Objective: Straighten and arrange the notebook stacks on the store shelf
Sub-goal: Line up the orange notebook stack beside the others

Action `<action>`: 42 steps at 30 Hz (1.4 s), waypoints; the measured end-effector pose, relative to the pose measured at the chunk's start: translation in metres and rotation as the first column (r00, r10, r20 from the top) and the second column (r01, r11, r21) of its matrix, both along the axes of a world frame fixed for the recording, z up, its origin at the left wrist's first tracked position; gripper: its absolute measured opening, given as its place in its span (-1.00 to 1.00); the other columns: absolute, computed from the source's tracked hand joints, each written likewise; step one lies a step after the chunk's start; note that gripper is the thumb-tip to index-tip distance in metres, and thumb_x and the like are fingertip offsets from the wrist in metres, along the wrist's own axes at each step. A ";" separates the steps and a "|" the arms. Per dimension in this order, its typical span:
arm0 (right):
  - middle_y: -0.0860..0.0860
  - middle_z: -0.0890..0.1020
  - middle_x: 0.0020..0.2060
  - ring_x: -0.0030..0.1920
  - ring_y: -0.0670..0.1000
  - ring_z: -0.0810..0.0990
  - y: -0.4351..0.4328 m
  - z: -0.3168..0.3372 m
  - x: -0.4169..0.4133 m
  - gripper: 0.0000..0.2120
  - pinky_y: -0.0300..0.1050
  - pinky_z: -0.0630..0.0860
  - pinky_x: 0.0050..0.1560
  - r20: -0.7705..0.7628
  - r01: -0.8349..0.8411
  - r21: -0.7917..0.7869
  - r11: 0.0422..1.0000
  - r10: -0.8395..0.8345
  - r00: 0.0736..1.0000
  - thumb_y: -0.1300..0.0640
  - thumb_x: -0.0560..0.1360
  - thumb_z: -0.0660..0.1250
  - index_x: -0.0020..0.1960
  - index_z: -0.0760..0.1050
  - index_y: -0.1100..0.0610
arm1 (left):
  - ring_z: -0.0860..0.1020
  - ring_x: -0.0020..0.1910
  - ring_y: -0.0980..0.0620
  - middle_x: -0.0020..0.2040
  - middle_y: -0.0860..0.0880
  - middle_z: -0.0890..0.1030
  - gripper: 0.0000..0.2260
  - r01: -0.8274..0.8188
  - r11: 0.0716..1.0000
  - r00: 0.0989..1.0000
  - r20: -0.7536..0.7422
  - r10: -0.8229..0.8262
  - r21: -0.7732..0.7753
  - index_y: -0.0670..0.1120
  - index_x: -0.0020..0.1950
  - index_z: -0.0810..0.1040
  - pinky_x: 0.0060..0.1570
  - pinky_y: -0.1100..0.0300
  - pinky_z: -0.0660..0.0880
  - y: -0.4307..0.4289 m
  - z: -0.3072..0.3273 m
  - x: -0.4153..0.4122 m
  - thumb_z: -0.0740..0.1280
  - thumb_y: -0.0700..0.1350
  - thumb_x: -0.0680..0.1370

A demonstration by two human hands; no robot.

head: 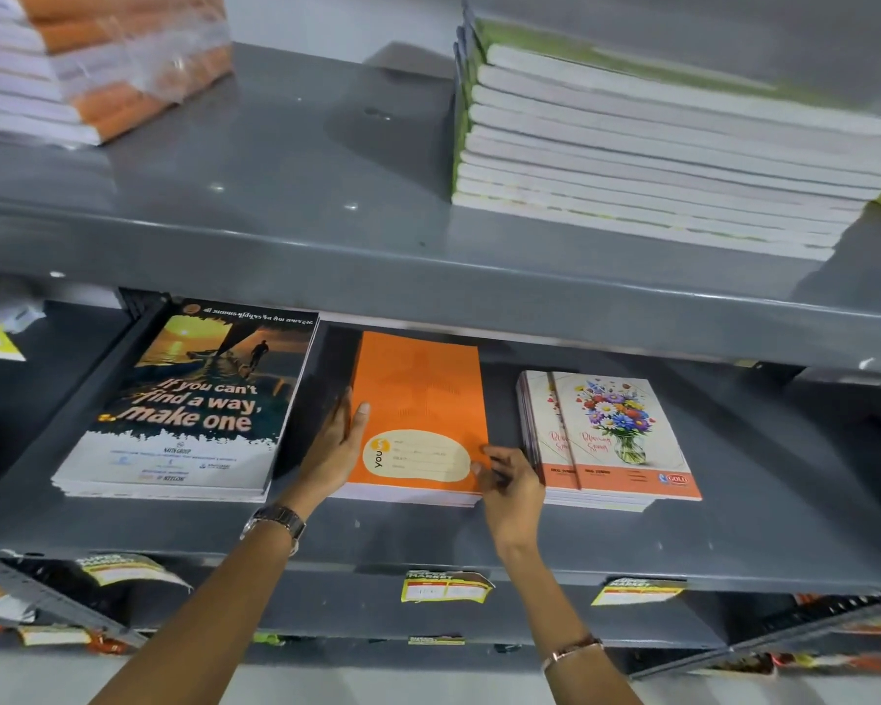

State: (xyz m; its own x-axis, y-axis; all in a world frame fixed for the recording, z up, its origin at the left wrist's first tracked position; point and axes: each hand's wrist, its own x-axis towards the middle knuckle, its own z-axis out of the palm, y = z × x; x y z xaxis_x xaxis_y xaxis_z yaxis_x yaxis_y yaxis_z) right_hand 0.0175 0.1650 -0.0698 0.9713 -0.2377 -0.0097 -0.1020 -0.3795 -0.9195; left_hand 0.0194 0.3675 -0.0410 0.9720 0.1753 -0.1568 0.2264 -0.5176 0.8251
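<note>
On the grey middle shelf lie three notebook stacks. In the centre is the orange stack. My left hand rests flat against its left edge, thumb on the cover. My right hand pinches its front right corner with the fingertips. To the left sits a dark stack with a sunset cover. A floral-cover stack lies to the right, its top books slightly fanned.
The upper shelf carries a wrapped orange-spined stack at left and a tall green-edged stack at right. Yellow price tags hang on the shelf's front lip. More shelving shows below.
</note>
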 end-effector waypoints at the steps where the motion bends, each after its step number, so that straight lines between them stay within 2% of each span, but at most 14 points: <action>1: 0.04 0.62 -0.07 -0.01 0.04 0.59 0.000 -0.001 0.000 -0.79 -0.16 0.57 -0.02 0.004 -0.015 -0.011 1.000 0.015 1.000 0.28 0.44 0.37 0.08 0.54 0.20 | 0.21 0.46 -0.08 0.53 0.00 0.11 -0.49 -0.009 1.000 1.000 0.004 0.009 0.004 0.06 0.49 -0.08 0.35 -0.05 0.23 0.000 0.001 0.000 -0.11 0.17 0.57; 7: 0.12 0.64 0.03 -0.18 -0.06 0.55 -0.006 -0.002 0.002 -0.75 -0.16 0.59 -0.06 0.006 -0.098 -0.101 0.990 0.100 0.995 0.30 0.47 0.33 0.14 0.51 0.18 | 0.34 0.37 -0.20 0.45 -0.13 0.30 -0.54 -0.088 0.996 0.996 0.008 0.088 0.033 0.00 0.49 0.02 0.32 -0.09 0.28 -0.011 0.006 0.000 -0.08 0.07 0.60; 10: 0.11 0.65 0.07 -0.03 0.02 0.61 -0.010 0.000 0.001 -0.75 -0.10 0.61 0.01 0.000 -0.163 -0.131 0.978 0.165 0.986 0.25 0.49 0.32 0.16 0.50 0.16 | 0.39 0.32 -0.25 0.38 -0.20 0.40 -0.54 -0.098 0.993 0.994 -0.031 0.100 0.065 -0.06 0.47 0.13 0.30 -0.09 0.30 -0.011 0.010 0.000 -0.07 0.07 0.60; 13: 0.06 0.64 0.06 0.06 0.05 0.62 -0.028 0.012 -0.003 -0.78 0.02 0.60 0.03 0.067 -0.178 -0.203 0.963 0.195 0.979 0.14 0.51 0.28 0.16 0.48 0.08 | 0.35 0.36 -0.24 0.44 -0.16 0.32 -0.49 -0.063 0.985 0.995 -0.071 0.075 0.163 -0.04 0.48 0.07 0.31 -0.16 0.27 -0.006 0.010 0.000 -0.09 0.15 0.58; 15: 0.05 0.60 0.09 0.09 0.06 0.57 -0.052 0.026 -0.001 -0.77 0.06 0.57 0.06 0.183 -0.068 -0.211 0.975 0.108 0.977 0.12 0.52 0.25 0.17 0.48 0.06 | 0.32 0.39 -0.23 0.50 -0.11 0.19 -0.45 -0.134 0.958 0.991 0.034 0.129 0.253 -0.03 0.50 0.00 0.29 -0.20 0.29 -0.011 0.013 0.001 -0.06 0.17 0.56; 17: 0.09 0.56 0.13 0.15 0.08 0.51 -0.087 0.041 0.005 -0.75 0.08 0.54 0.10 0.250 0.067 -0.241 0.968 -0.004 0.968 0.14 0.53 0.25 0.19 0.47 0.09 | 0.32 0.40 -0.19 0.50 -0.10 0.18 -0.45 -0.206 0.944 0.960 0.242 0.143 0.258 -0.07 0.49 0.04 0.32 -0.10 0.30 -0.033 0.022 0.004 0.01 0.13 0.56; 19: 0.15 0.56 0.13 0.16 0.15 0.48 -0.123 0.050 0.014 -0.74 0.12 0.52 0.08 0.265 0.183 -0.358 0.916 -0.088 0.960 0.14 0.52 0.26 0.20 0.46 0.14 | 0.28 0.43 -0.10 0.49 -0.10 0.21 -0.44 -0.125 0.969 0.931 0.362 0.040 0.214 -0.12 0.48 0.11 0.37 0.16 0.18 -0.065 0.033 0.012 0.12 0.09 0.55; 22: 0.22 0.52 0.19 0.17 0.27 0.43 -0.172 0.048 0.027 -0.62 0.13 0.40 0.12 0.155 0.238 -0.531 0.814 -0.183 0.971 0.05 0.50 0.28 0.26 0.41 0.20 | 0.23 0.45 0.02 0.50 -0.05 0.19 -0.28 0.091 0.993 0.949 0.294 -0.111 0.079 -0.11 0.48 0.08 0.29 0.31 0.12 -0.130 0.037 0.025 0.33 0.09 0.45; 25: 0.21 0.47 0.27 0.24 0.30 0.43 -0.201 0.036 0.036 -0.50 0.20 0.36 0.22 -0.047 0.174 -0.436 0.883 -0.215 0.975 -0.04 0.50 0.27 0.34 0.31 0.17 | 0.20 0.42 0.10 0.45 0.10 0.19 -0.19 0.207 0.978 0.965 0.168 -0.202 -0.011 -0.08 0.47 0.08 0.29 0.24 0.19 -0.185 0.023 0.036 0.42 0.12 0.37; 27: 0.17 0.55 0.21 0.14 0.24 0.53 -0.211 0.029 0.036 -0.58 0.17 0.45 0.18 -0.126 0.125 -0.282 0.951 -0.166 0.978 -0.04 0.52 0.24 0.29 0.32 0.15 | 0.09 0.49 0.01 0.52 -0.04 0.10 -0.12 0.236 0.969 0.965 0.095 -0.242 0.076 -0.09 0.47 0.04 0.38 0.04 0.24 -0.209 0.010 0.039 0.38 0.24 0.33; 30: 0.16 0.61 0.09 -0.04 0.09 0.56 -0.216 0.027 0.033 -0.69 -0.09 0.47 -0.01 -0.155 0.104 -0.116 0.988 -0.122 0.980 0.11 0.54 0.24 0.24 0.41 0.20 | -0.03 0.52 -0.10 0.54 -0.15 -0.05 -0.04 0.187 0.978 0.981 -0.059 -0.182 0.094 -0.16 0.49 -0.10 0.43 -0.07 0.14 -0.222 -0.003 0.041 0.31 0.30 0.35; 34: 0.20 0.60 0.13 0.03 0.14 0.61 -0.215 0.024 0.036 -0.65 -0.06 0.53 0.04 -0.125 0.098 -0.086 0.991 -0.109 0.986 0.10 0.52 0.28 0.28 0.44 0.17 | 0.21 0.44 -0.17 0.47 -0.08 0.21 -0.01 0.157 0.987 0.984 -0.096 -0.153 0.039 -0.07 0.46 0.03 0.28 -0.19 0.37 -0.214 -0.006 0.041 0.34 0.39 0.22; 37: 0.17 0.59 0.15 0.05 0.15 0.61 -0.210 0.021 0.037 -0.64 -0.06 0.54 0.05 -0.124 0.059 -0.080 0.995 -0.069 0.990 0.07 0.51 0.28 0.29 0.44 0.14 | 0.13 0.49 -0.15 0.47 -0.01 0.20 -0.12 0.154 0.988 0.980 -0.130 -0.152 0.009 -0.04 0.47 0.07 0.38 -0.15 0.26 -0.213 -0.004 0.041 0.35 0.29 0.31; 42: 0.14 0.66 0.06 -0.04 0.09 0.64 -0.204 0.024 0.042 -0.63 -0.01 0.59 0.08 -0.108 0.024 -0.049 0.998 -0.029 0.994 0.05 0.49 0.32 0.27 0.48 0.12 | -0.01 0.52 -0.07 0.53 -0.06 0.08 -0.33 0.170 0.985 0.980 -0.103 -0.168 0.007 -0.05 0.50 0.00 0.44 -0.11 0.07 -0.212 -0.006 0.039 0.23 0.13 0.51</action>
